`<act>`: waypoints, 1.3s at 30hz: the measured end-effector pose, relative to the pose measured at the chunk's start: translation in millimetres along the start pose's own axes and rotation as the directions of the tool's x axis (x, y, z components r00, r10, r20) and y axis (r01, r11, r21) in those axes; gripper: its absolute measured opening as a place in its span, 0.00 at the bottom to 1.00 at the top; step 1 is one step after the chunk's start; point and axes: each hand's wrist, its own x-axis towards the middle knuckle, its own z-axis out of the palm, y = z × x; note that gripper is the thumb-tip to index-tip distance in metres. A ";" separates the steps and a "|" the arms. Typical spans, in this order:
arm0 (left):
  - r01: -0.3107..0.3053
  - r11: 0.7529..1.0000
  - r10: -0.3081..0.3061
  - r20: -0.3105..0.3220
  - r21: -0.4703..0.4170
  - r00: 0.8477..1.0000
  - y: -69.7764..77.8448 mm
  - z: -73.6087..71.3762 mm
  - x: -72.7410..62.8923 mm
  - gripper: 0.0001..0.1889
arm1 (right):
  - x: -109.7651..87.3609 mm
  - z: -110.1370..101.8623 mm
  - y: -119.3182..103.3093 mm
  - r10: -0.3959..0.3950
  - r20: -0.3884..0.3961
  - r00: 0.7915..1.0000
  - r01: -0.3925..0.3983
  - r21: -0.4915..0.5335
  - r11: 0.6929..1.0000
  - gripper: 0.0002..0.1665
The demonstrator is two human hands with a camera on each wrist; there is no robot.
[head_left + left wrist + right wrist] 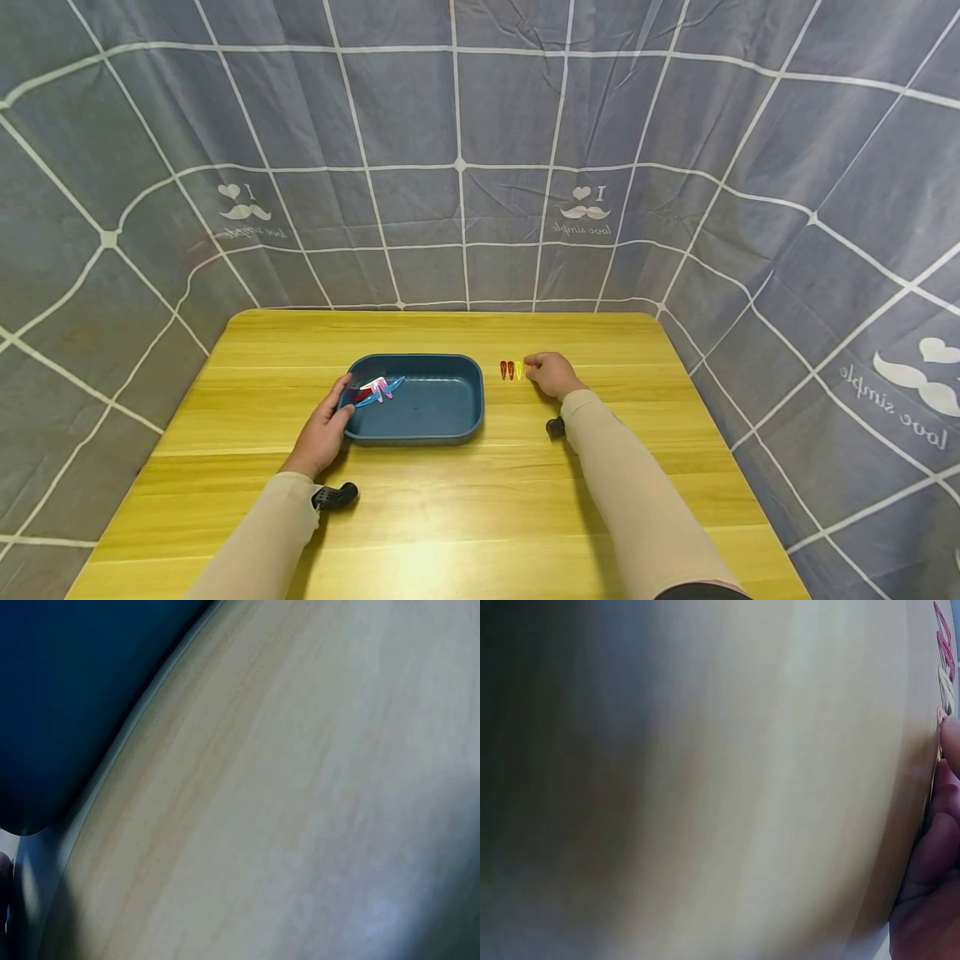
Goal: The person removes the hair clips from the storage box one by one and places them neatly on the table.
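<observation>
A dark blue plastic tray sits left of centre on the table. My left hand grips its left end, thumb over the rim and fingers along the outer wall. Inside, at the tray's left end, lie blue, pink and red hair clips in a small heap. To the tray's right, two red hair clips and a yellow hair clip stand in a row. At the row's right end my right hand pinches an orange hair clip, mostly covered by the fingertips.
The wood-grain table reaches back to a grey curtain with white grid lines, which also hangs along both sides. A black wrist camera juts from the left sleeve, and another black camera from the right.
</observation>
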 end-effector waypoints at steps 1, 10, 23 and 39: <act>0.001 1.000 -0.001 0.000 0.000 1.000 -0.1 0.1 0.0 0.31 | -0.2 -0.1 0.0 0.000 0.001 1.000 0.000 0.001 1.000 0.24; -0.001 1.000 0.001 -0.009 0.005 1.000 0.3 -1.3 -0.6 0.32 | -0.6 0.6 0.1 0.004 0.004 1.000 -0.004 0.031 1.000 0.24; -0.017 1.000 0.017 -0.003 -0.005 1.000 -2.0 -1.9 1.4 0.32 | -1.7 -4.7 0.8 0.002 0.018 1.000 -0.004 0.077 0.997 0.25; 0.019 1.000 -0.019 0.004 -0.002 1.000 -0.3 -1.1 -0.6 0.32 | 7.3 -17.4 -12.7 -0.007 -0.068 0.998 0.017 0.137 0.990 0.25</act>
